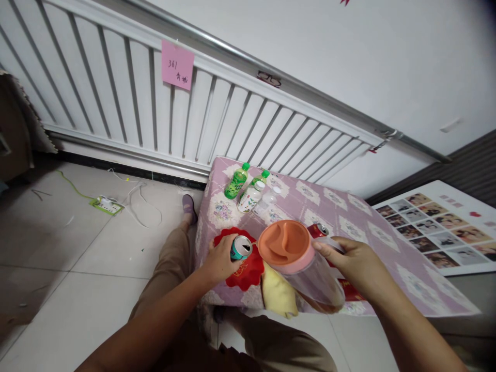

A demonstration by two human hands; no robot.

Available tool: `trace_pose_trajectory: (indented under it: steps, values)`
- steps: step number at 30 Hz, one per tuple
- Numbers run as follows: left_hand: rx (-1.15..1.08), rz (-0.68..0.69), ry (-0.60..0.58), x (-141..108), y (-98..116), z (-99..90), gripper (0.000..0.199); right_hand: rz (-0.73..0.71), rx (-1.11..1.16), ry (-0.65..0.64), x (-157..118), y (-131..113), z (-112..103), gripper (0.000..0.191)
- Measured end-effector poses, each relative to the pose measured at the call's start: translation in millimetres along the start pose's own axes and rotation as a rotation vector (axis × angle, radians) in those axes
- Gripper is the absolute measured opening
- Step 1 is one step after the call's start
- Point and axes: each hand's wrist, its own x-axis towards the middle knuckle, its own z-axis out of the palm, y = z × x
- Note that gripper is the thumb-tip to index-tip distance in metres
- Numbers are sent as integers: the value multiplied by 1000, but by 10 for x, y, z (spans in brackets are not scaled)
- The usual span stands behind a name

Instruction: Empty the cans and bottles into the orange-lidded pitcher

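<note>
My left hand (220, 262) is wrapped round a teal drink can (241, 249) with its top opened, held over a red scalloped mat (248, 274). In my right hand (354, 263) is the handle of a clear plastic pitcher (315, 284) with an orange lid (284, 242). The pitcher tilts toward the can, and a thin brownish stream runs from its spout to the can's opening. Some brown liquid lies low in the pitcher. A yellow cloth (279, 292) is below the pitcher, and a red can (318, 230) stands partly hidden behind it.
Two green-capped bottles (235, 182), a white bottle (250, 197) and a clear bottle (267, 200) stand toward the back of the flowered tablecloth (333, 201). Behind is a white radiator (217, 113). A power strip (106, 205) lies on the floor; a photo board (442, 227) leans at right.
</note>
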Motion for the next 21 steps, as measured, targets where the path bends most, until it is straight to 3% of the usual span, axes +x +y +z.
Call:
trace_pose_trajectory:
  steps: [21]
  values:
    - [-13, -9, -19, 14, -25, 5, 66, -33, -55, 8, 28, 52, 7, 49]
